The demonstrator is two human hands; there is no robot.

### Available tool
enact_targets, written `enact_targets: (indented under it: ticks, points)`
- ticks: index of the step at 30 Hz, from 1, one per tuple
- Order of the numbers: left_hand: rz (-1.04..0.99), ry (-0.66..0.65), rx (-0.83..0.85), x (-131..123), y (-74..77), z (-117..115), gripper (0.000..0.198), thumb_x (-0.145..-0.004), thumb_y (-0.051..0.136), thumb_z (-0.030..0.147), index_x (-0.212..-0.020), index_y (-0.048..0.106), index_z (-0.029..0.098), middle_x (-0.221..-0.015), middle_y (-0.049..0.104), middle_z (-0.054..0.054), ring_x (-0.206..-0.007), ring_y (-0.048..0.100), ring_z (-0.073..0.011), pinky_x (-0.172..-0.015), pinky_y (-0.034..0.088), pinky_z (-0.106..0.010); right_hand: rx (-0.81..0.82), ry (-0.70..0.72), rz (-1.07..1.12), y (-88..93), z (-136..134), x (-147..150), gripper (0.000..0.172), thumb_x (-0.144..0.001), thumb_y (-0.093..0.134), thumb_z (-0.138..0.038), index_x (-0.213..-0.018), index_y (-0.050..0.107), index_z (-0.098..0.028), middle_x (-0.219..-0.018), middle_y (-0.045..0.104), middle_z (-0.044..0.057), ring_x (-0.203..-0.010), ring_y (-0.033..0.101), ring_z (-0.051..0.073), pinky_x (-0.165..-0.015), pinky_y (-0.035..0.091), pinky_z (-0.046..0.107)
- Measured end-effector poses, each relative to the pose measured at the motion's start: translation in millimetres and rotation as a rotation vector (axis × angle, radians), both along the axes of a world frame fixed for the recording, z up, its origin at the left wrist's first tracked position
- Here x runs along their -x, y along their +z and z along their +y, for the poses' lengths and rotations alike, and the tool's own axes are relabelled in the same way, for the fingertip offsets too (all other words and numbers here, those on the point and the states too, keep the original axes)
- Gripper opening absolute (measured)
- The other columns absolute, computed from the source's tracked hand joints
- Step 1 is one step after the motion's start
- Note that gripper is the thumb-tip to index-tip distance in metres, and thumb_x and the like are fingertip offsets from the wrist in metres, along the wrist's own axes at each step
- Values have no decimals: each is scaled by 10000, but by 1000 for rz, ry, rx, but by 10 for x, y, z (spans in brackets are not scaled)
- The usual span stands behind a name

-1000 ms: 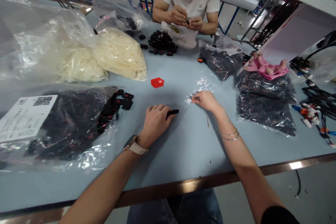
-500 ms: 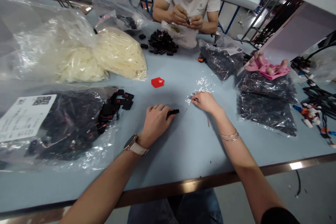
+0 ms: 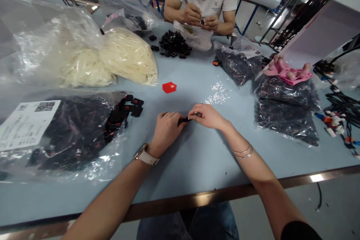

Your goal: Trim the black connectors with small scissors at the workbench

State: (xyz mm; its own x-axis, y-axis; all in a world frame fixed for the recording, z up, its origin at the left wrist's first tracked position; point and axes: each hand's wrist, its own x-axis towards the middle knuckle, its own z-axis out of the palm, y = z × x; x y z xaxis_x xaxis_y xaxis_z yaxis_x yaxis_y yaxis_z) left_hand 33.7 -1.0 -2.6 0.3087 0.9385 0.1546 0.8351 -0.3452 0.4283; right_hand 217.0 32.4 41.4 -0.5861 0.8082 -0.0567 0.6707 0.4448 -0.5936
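Observation:
My left hand (image 3: 168, 129) is closed around a small black plastic connector (image 3: 183, 120), whose end points right, above the table. Against that end, my right hand (image 3: 206, 115) is pinched shut, fingertips touching or almost touching the connector. Something dark and shiny shows between the right fingers, too small to name; any white piece at the tips is hidden. Behind my right hand lies a loose scatter of tiny white pieces (image 3: 216, 95). A red flat scoop-like piece (image 3: 169, 87), with a few white bits on it, rests beyond my left hand.
To the left are a labelled bag of black connectors (image 3: 75, 131), some spilling out, and a bag of cream-coloured parts (image 3: 129, 56). Bagged black parts (image 3: 284, 116) with pink gloves (image 3: 289, 73) sit right. Opposite, a person handles a small dark part near a black pile (image 3: 174, 44).
My right hand has moved left and toward me, from the white pieces to the end of the connector. My left hand stays in place, still holding the connector.

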Motion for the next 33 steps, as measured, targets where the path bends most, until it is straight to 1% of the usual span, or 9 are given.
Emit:
enact_targets:
  ticks: [3,8,16,19,23,28,33]
  points:
    - [-1,-5,5,-7,12,-1,99,-852,595,265,-815,671,212,-839,734,-61,-823,659,-252,-907,414,-456,-26,17,-30,-53,3,11,175,-901,549,-216,-920,722,-206,-881,615,16,-651,472,89,-682,350,224]
    - [10,-2,10,-9,23,-4,99,-846,614,276,-805,669,205,-842,737,-65,-810,664,-248,-932,405,-465,-58,25,-37,-107,20,-8,184,-903,534,-190,-933,715,-203,-907,616,20,-700,496,97,-687,351,217]
    - [56,-21,31,4,31,-5,147,-869,591,315,-818,655,193,-836,732,-71,-806,659,-244,-937,394,-463,-113,33,-149,-39,-32,19,209,-887,519,-152,-935,707,-230,-968,647,15,-713,518,101,-657,337,226]
    - [72,-21,49,7,37,-1,151,-869,591,313,-826,658,185,-830,730,-78,-814,660,-252,-940,390,-463,-168,52,-244,-24,-50,40,220,-883,520,-155,-953,708,-243,-989,661,16,-736,543,114,-644,330,241]
    - [77,-24,63,6,61,2,168,-881,572,313,-839,663,177,-854,733,-85,-846,660,-261,-951,378,-469,-238,77,-336,-52,-51,46,237,-901,507,-173,-944,723,-261,-975,684,14,-758,576,129,-631,329,258]
    - [86,-18,105,4,86,8,186,-881,584,327,-868,669,162,-875,735,-90,-867,663,-262,-961,371,-464,-258,85,-274,-111,-15,-12,235,-893,554,-181,-1029,712,-289,-996,715,-3,-831,619,132,-657,359,246]
    - [82,-21,79,12,39,15,196,-891,564,337,-864,670,174,-860,734,-76,-853,661,-255,-954,371,-460,-281,106,-249,-158,3,-47,260,-857,582,-131,-990,729,-298,-1037,718,-18,-818,633,125,-659,363,249]
